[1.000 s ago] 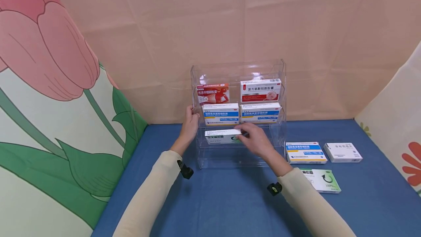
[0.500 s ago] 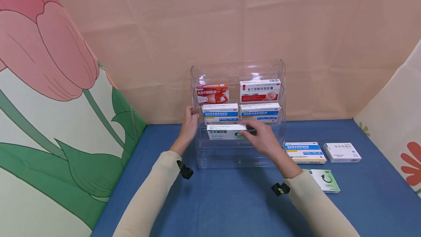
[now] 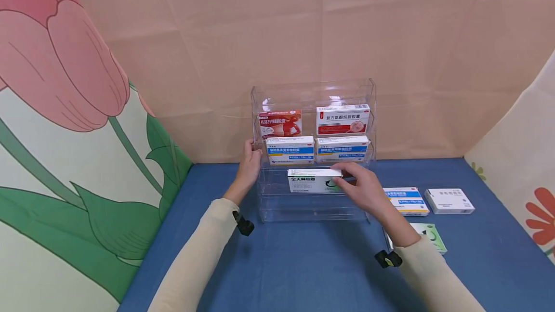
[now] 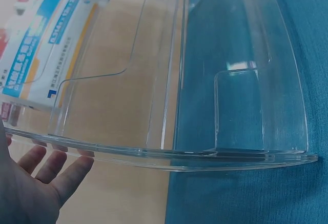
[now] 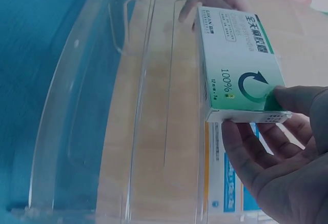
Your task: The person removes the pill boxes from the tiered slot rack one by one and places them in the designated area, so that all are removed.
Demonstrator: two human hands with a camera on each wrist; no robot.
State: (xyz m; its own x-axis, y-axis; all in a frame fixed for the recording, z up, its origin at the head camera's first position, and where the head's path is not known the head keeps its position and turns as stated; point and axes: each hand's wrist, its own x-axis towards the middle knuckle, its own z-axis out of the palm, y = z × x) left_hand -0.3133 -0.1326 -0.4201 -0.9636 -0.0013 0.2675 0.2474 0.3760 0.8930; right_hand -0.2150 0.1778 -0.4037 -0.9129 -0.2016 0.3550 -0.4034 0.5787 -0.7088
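A clear acrylic tiered rack (image 3: 313,206) stands on the blue table against the back wall. My left hand (image 3: 250,165) rests flat against its left side wall, fingers straight (image 4: 48,170). My right hand (image 3: 362,189) pinches a white-and-green medicine box (image 3: 314,180) by its right end, in front of the rack's third tier; in the right wrist view the thumb sits on that box (image 5: 238,62) and the fingers (image 5: 256,152) lie under it. A red box (image 3: 280,123) and a white-red box (image 3: 343,119) stand on the top tier, two blue-striped boxes (image 3: 290,149) below them.
On the table right of the rack lie a blue-striped box (image 3: 407,200), a white box (image 3: 449,201) and a green-and-white box (image 3: 427,235) partly hidden by my right forearm. Patterned cloth walls close in the left, back and right sides.
My right hand has carried the white-and-green box to the right along the rack's third tier. The left hand has stayed on the rack's side.
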